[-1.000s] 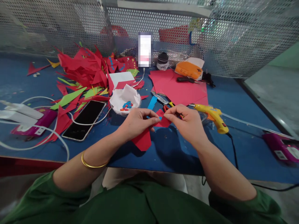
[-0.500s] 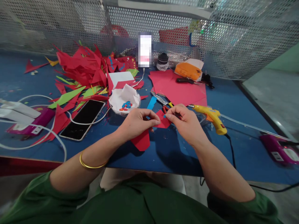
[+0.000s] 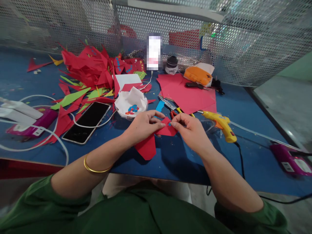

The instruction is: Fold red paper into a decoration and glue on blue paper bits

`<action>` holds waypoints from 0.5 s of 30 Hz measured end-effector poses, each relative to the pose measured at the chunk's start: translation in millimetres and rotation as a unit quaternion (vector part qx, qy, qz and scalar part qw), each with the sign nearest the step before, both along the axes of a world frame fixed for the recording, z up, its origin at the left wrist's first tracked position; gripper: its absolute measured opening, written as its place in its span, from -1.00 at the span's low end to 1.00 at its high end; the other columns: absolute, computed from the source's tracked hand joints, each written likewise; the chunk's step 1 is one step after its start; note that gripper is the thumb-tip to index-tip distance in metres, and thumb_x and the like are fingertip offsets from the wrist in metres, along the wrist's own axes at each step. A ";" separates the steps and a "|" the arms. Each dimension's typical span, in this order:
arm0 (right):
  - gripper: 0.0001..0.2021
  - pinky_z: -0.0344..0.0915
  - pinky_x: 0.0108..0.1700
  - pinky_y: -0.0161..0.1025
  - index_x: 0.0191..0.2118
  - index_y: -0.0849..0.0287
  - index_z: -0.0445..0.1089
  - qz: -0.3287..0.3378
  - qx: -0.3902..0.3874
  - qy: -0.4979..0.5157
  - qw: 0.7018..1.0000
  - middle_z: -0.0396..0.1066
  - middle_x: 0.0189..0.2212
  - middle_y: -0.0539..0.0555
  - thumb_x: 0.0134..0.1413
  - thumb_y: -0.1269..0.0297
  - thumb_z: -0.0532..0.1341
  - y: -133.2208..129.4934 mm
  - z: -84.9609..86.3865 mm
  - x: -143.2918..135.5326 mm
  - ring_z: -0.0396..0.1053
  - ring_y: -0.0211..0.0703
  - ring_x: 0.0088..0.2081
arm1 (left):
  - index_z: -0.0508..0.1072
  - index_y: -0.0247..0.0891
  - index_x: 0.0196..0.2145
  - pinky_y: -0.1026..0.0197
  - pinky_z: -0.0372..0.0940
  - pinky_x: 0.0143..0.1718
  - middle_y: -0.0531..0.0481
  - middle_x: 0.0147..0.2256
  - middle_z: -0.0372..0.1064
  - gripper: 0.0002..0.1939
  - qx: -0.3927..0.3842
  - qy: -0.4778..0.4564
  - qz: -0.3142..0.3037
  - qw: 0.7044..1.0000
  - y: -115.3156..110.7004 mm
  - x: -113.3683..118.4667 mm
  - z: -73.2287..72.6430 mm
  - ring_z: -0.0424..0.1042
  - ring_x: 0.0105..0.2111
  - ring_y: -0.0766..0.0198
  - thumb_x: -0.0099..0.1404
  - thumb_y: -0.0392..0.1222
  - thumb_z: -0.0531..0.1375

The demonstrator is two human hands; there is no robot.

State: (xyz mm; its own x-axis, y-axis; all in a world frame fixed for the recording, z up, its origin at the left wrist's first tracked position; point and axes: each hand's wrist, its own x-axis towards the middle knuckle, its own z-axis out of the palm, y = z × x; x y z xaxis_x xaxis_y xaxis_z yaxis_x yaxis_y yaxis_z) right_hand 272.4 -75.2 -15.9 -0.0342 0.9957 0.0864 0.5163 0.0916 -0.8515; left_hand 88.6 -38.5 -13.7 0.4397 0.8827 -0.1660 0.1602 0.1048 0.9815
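Red angular piece of folded-looking paper (image 3: 167,129) is held up over the blue counter (image 3: 181,170), in front of the person and between the two hands. The left hand (image 3: 146,127) pinches it by thumb and fingers; a longer red paper flap (image 3: 147,148) hangs below that hand, though from where I stand I can't tell whether both belong to one piece. The right hand (image 3: 190,127) has thumb and finger pinched together on a tiny blue bit (image 3: 170,124) at the paper's right side. Whether that bit is stuck down or only held, I can't tell.

I'd judge this piece barely begun, since no other decoration shows on its visible face. More blue and orange-red bits (image 3: 133,109) lie loose in the round bowl lined with white paper (image 3: 123,100), so there is plenty left to use. Beyond it, red paper shapes dotted with blue and yellow (image 3: 129,66) look further along. Flat red paper sheets (image 3: 192,96) lie at the back, apparently uncut, and the yellow glue gun (image 3: 223,125) rests near the right hand.
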 end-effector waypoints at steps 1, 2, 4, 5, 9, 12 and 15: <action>-0.87 0.12 -0.38 -0.23 -0.43 0.12 0.32 -0.003 0.008 -0.013 1.000 0.28 -0.55 -0.07 0.12 0.27 0.18 -0.7 0.0 -0.5 0.17 -0.26 -0.48 | 0.47 -0.31 -0.22 0.31 0.36 -0.46 0.08 -0.49 0.51 -0.80 -0.010 0.000 -0.002 1.000 0.0 0.3 0.1 0.46 -0.53 0.37 0.17 -0.24 0.30; -0.87 0.13 -0.37 -0.22 -0.43 0.11 0.32 -0.005 0.018 -0.023 1.000 0.29 -0.53 -0.06 0.14 0.28 0.17 -1.1 -0.2 -0.9 0.19 -0.25 -0.46 | 0.50 -0.32 -0.25 0.30 0.37 -0.44 0.05 -0.47 0.52 -0.82 -0.017 0.000 -0.004 1.000 0.0 0.6 -0.1 0.47 -0.51 0.36 0.17 -0.23 0.30; -0.89 0.17 -0.32 -0.21 -0.41 0.11 0.33 -0.004 0.044 -0.032 0.999 0.34 -0.45 -0.02 0.15 0.30 0.17 -1.4 -0.7 -1.7 0.25 -0.22 -0.40 | 0.54 -0.33 -0.29 0.29 0.38 -0.40 0.01 -0.44 0.54 -0.85 -0.023 -0.002 -0.003 1.000 0.1 0.9 -0.9 0.47 -0.48 0.36 0.15 -0.24 0.31; -0.89 0.18 -0.29 -0.20 -0.40 0.11 0.33 -0.003 0.054 -0.033 0.998 0.36 -0.41 0.00 0.16 0.30 0.17 -1.4 -1.1 -2.0 0.27 -0.20 -0.37 | 0.56 -0.33 -0.29 0.30 0.38 -0.39 0.00 -0.42 0.55 -0.85 -0.024 -0.002 -0.002 1.000 0.1 1.0 -1.4 0.48 -0.47 0.36 0.15 -0.24 0.32; -0.89 0.20 -0.26 -0.18 -0.40 0.10 0.32 -0.009 0.064 -0.038 0.997 0.37 -0.39 0.01 0.16 0.29 0.18 -0.9 -2.5 -3.2 0.29 -0.18 -0.34 | 0.57 -0.33 -0.30 0.34 0.32 -0.41 0.02 -0.43 0.54 -0.86 -0.015 0.003 -0.006 1.000 0.2 0.4 -2.6 0.43 -0.49 0.41 0.14 -0.25 0.32; -0.88 0.20 -0.26 -0.18 -0.42 0.10 0.32 -0.018 0.067 -0.041 0.997 0.37 -0.40 0.01 0.15 0.28 0.19 -1.0 -3.4 -3.8 0.28 -0.18 -0.35 | 0.56 -0.34 -0.30 0.34 0.26 -0.44 0.04 -0.46 0.51 -0.85 -0.001 0.006 -0.016 1.000 0.4 -0.1 -3.3 0.40 -0.50 0.42 0.14 -0.25 0.31; -0.88 0.20 -0.28 -0.18 -0.42 0.11 0.32 -0.022 0.062 -0.043 0.997 0.37 -0.41 0.01 0.15 0.27 0.19 -1.6 -4.0 -4.2 0.28 -0.18 -0.36 | 0.56 -0.34 -0.31 0.33 0.24 -0.43 0.05 -0.46 0.50 -0.84 0.007 -0.002 -0.026 1.000 0.3 -0.3 -3.9 0.39 -0.50 0.41 0.13 -0.23 0.30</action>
State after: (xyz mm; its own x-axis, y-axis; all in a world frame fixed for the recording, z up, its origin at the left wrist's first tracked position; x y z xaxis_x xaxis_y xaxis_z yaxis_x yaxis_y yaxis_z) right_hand 268.2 -76.7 -20.0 -0.0029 0.9783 0.2071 0.5921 0.1686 -0.7880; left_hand 88.3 -38.2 -17.6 0.4857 0.8608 -0.1520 0.1607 0.0830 0.9835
